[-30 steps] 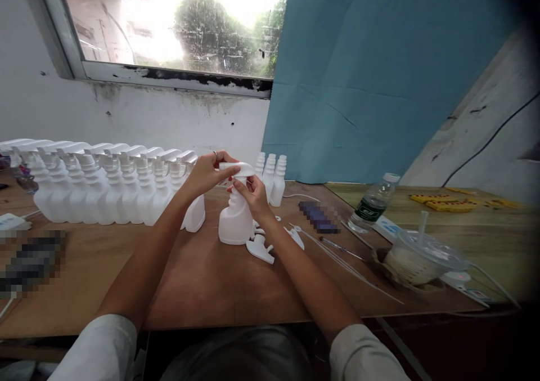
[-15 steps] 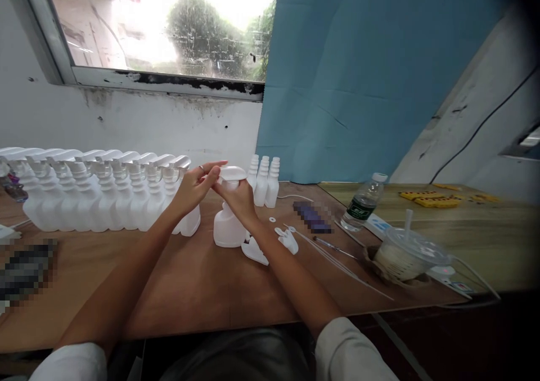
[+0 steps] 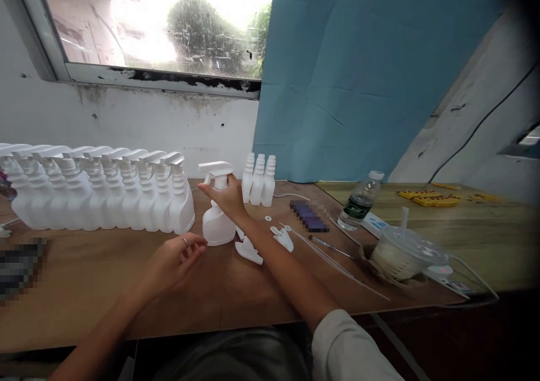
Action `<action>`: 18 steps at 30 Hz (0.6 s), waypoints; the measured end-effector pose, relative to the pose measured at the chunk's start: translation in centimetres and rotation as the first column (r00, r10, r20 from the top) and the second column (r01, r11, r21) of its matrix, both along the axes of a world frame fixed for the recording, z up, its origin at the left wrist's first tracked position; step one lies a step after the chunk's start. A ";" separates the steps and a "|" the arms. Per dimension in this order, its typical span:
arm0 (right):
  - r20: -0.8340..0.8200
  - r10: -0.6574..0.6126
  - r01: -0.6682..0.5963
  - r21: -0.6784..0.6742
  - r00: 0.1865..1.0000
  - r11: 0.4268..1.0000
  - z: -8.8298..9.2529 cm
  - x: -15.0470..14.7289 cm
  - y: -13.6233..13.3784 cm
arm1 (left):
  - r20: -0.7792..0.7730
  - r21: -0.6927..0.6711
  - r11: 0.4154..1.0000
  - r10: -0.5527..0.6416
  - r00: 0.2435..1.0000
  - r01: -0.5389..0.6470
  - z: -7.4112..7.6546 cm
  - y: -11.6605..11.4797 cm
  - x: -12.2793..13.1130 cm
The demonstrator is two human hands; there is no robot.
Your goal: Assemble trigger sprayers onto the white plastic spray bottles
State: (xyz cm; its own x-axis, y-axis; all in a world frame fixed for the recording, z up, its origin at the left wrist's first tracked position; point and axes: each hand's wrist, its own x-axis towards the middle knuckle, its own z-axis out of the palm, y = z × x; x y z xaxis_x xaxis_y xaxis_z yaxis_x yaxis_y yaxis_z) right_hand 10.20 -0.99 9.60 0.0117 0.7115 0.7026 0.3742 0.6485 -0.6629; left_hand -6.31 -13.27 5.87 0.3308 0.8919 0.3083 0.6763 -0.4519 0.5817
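Note:
A white spray bottle (image 3: 218, 227) stands upright on the brown table, its trigger head (image 3: 216, 169) pointing left. My right hand (image 3: 230, 200) is wrapped round its neck, just under the head. Low and to the left, my left hand (image 3: 179, 256) holds nothing; its fingers are loosely bent and apart, with the tips close to the bottle's base. White plastic spray-head parts (image 3: 248, 250) lie right of the bottle, partly behind my right forearm. More white parts (image 3: 282, 238) and a small white ring (image 3: 268, 218) lie further right.
A row of several white spray bottles (image 3: 103, 201) stands at the left. Three headless bottles (image 3: 258, 184) stand behind. To the right are thin tubes (image 3: 337, 260), a screwdriver-like tool (image 3: 331, 247), a water bottle (image 3: 358, 204) and a lidded cup (image 3: 405, 254) with a straw.
My left hand has left the spray head and come down toward the table. The spray head, crosswise before, now points left. My right hand stays on the neck.

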 end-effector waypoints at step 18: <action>0.111 0.291 -0.249 -0.288 0.950 0.925 -4.5 -0.2 2.6 | -0.428 0.057 0.972 -0.183 0.885 0.228 -3.4 -0.7 1.0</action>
